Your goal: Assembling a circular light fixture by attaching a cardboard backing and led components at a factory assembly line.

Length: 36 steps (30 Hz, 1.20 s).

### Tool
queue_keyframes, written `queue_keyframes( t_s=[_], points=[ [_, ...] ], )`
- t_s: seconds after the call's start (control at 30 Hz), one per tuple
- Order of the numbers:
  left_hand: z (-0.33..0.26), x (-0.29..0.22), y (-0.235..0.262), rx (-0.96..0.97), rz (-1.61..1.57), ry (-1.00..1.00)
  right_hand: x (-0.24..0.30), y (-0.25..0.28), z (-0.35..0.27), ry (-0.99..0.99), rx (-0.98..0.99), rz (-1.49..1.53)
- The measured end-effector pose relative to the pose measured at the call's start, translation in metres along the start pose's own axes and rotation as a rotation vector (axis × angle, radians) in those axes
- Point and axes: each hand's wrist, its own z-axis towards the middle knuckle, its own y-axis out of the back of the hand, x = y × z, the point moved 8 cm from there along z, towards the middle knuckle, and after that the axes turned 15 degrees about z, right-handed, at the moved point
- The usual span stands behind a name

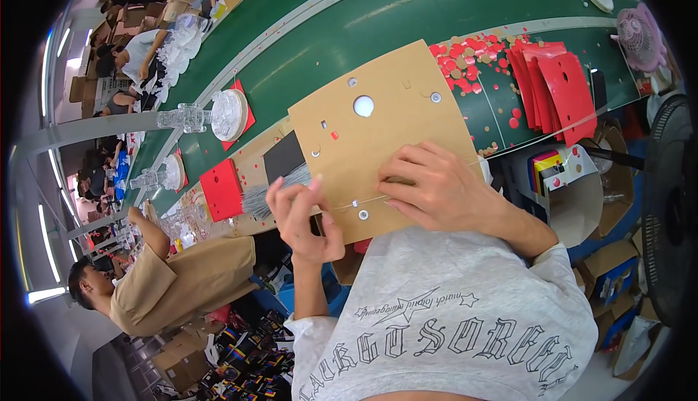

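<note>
A large brown cardboard sheet (389, 139) with a round hole and several smaller cut-outs lies in front of me, at the table's near edge. A thin line crosses its lower part. My right hand (432, 190) rests on the sheet with its fingertips drawn together; whatever may be between them is hidden. Just left of the sheet, my left hand (302, 219) is raised, its fingers bent and apart, with nothing visible in them. Behind it lie a bundle of thin grey wires (265, 199) and a black piece (283, 155).
Red cards (552, 92) stand piled at the right, near scattered red and brown discs (465, 59). A red card (222, 189) lies left. Clear plastic pieces on round bases (230, 115) stand along the green table (320, 59). A co-worker (182, 277) is at left; a black fan (669, 205) at right.
</note>
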Motion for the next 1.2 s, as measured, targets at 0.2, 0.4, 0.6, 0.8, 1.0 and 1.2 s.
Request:
queue_keyframes(
  t_s=[0.2, 0.4, 0.6, 0.8, 1.0, 1.2],
  points=[
    [-0.001, 0.005, 0.016, -0.191, -0.007, 0.033, 0.000, -0.002, 0.001, 0.005, 0.014, -0.057],
    [-0.045, 0.036, -0.015, -0.064, -0.333, 0.403, 0.001, -0.004, 0.003, 0.017, 0.003, -0.044],
    [-0.008, 0.018, -0.028, 0.198, -0.171, 0.306, 0.010, -0.007, 0.005, 0.072, -0.012, -0.142],
    [0.006, 0.025, -0.043, 0.352, -0.195, 0.180, 0.013, -0.010, -0.002, 0.031, 0.081, -0.039],
    [0.000, 0.022, -0.053, 0.486, -0.196, 0.215, 0.013, 0.068, -0.030, 0.061, -0.126, 0.314],
    [0.027, -0.001, -0.039, 0.452, 0.106, 0.079, -0.060, 0.174, -0.149, -0.779, -0.623, 0.142]
  ],
)
